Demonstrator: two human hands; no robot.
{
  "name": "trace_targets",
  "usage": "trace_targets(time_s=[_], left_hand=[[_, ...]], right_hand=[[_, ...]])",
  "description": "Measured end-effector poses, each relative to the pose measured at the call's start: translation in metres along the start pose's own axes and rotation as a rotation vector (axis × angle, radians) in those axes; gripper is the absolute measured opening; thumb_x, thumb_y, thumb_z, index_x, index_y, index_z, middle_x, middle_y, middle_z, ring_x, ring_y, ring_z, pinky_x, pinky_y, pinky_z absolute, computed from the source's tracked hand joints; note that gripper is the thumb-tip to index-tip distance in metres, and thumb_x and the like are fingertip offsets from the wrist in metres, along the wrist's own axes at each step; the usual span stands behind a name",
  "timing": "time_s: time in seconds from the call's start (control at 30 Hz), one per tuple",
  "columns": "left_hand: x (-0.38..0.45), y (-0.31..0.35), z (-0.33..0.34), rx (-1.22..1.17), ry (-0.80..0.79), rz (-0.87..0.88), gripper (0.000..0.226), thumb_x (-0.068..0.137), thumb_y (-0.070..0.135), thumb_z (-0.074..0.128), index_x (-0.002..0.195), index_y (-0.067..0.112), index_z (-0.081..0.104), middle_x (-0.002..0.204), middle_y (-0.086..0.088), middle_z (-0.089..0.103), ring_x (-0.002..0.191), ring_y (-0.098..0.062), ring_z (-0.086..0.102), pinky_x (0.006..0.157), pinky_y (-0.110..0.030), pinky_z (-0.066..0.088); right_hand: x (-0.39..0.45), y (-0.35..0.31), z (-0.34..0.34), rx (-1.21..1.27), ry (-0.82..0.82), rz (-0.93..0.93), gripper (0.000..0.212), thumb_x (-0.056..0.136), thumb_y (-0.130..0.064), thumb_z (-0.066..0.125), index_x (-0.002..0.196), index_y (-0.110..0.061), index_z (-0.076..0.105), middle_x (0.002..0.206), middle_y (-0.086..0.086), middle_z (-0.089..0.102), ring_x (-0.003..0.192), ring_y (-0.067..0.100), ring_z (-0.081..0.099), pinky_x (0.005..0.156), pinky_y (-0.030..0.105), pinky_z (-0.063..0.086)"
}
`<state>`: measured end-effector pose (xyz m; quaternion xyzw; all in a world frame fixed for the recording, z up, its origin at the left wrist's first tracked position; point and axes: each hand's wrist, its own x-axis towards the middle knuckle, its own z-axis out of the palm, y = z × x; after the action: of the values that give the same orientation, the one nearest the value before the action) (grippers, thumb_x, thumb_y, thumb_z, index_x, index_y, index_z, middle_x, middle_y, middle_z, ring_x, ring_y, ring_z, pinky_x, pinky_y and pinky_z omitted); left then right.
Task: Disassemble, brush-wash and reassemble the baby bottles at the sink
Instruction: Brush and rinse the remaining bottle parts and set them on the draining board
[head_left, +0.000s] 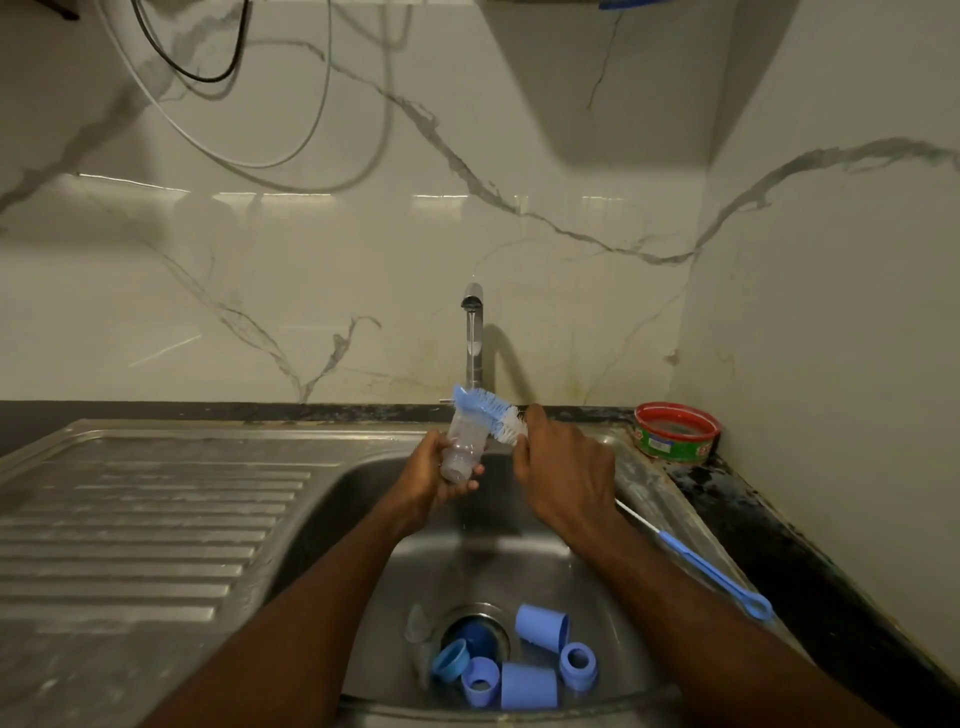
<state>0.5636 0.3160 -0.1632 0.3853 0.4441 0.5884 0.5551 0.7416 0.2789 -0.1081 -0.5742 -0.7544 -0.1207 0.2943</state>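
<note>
My left hand (434, 475) grips a clear baby bottle (462, 447) over the sink basin (363, 519), tilted with its mouth up toward the tap. My right hand (563, 467) holds a bottle brush; its blue-and-white bristle head (491, 410) lies across the bottle's mouth and its blue handle (711, 574) sticks out to the lower right. Water runs from the tap (474, 332) behind them. Several blue caps and collar rings (540, 629) lie around the drain (475, 631), with clear teats (418, 626) beside them.
A ribbed steel drainboard (145, 519) spreads to the left of the basin. A red-rimmed round tub (675, 431) stands on the dark counter at the back right corner. Marble-patterned walls close in behind and on the right.
</note>
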Motion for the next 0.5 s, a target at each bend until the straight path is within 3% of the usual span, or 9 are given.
trace_targets(time_s=[0.1,0.23,0.43,0.5], left_hand=[[0.003,0.0,0.003,0.03,-0.037,0.063,0.038,0.107,0.036,0.038,0.129,0.011,0.056,0.114,-0.02,0.071,0.085,-0.023,0.07,0.064,-0.03,0.057],[0.002,0.0,0.008,0.09,-0.064,0.125,0.036,0.106,0.041,0.039,0.128,0.018,0.057,0.109,-0.017,0.072,0.075,-0.016,0.061,0.059,-0.025,0.048],[0.001,-0.006,0.014,0.067,-0.033,0.104,0.028,0.106,0.034,0.043,0.099,0.017,0.063,0.092,-0.005,0.065,0.079,-0.017,0.059,0.072,-0.034,0.046],[0.001,-0.005,0.014,0.019,-0.091,0.131,0.03,0.106,0.033,0.042,0.114,0.013,0.063,0.099,-0.012,0.067,0.08,-0.02,0.059,0.071,-0.034,0.045]], right_hand=[[0.0,0.002,0.001,0.001,0.009,-0.001,0.029,0.102,-0.037,0.049,0.127,-0.023,0.046,0.106,0.002,0.069,0.085,0.022,0.068,0.062,0.032,0.04],[0.005,0.007,0.001,-0.002,0.001,0.041,0.032,0.101,-0.034,0.055,0.13,-0.022,0.045,0.107,0.002,0.068,0.085,0.021,0.068,0.06,0.032,0.04],[-0.002,0.005,0.009,0.098,-0.076,-0.12,0.024,0.101,-0.036,0.051,0.122,-0.025,0.053,0.103,0.001,0.068,0.085,0.02,0.065,0.069,0.033,0.048],[0.005,0.009,0.008,0.076,-0.033,-0.049,0.025,0.101,-0.036,0.052,0.124,-0.026,0.051,0.102,0.001,0.069,0.083,0.02,0.065,0.068,0.032,0.048]])
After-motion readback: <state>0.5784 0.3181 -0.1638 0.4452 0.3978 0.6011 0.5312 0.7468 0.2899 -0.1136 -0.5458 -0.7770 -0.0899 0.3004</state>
